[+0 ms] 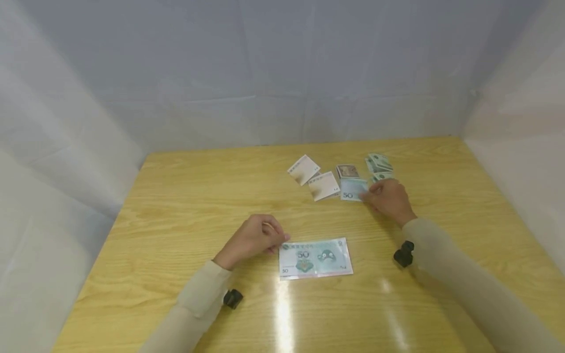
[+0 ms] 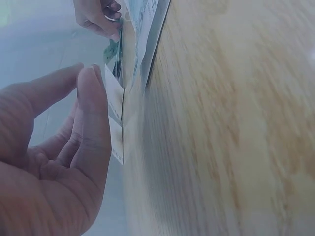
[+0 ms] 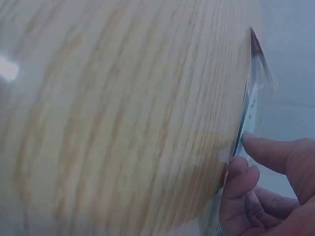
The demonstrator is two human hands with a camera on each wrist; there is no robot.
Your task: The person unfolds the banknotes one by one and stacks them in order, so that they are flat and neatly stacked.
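An unfolded blue-green 50 banknote (image 1: 315,260), with another note's edge showing beneath, lies flat on the table. My left hand (image 1: 256,235) hovers at its upper left corner. In the left wrist view the thumb (image 2: 92,93) and index finger curve toward each other, with no note visible between them. Farther back, my right hand (image 1: 390,198) pinches the right edge of a folded blue 50 banknote (image 1: 351,190). The right wrist view shows the thumb (image 3: 270,152) and curled fingers at that note's edge.
Two folded pale banknotes (image 1: 323,186) lie left of the right hand. A folded brown banknote (image 1: 347,170) sits behind the blue one, and folded green banknotes (image 1: 380,163) lie behind the right hand. The wooden table (image 1: 198,191) ends at a white cloth backdrop (image 1: 282,73).
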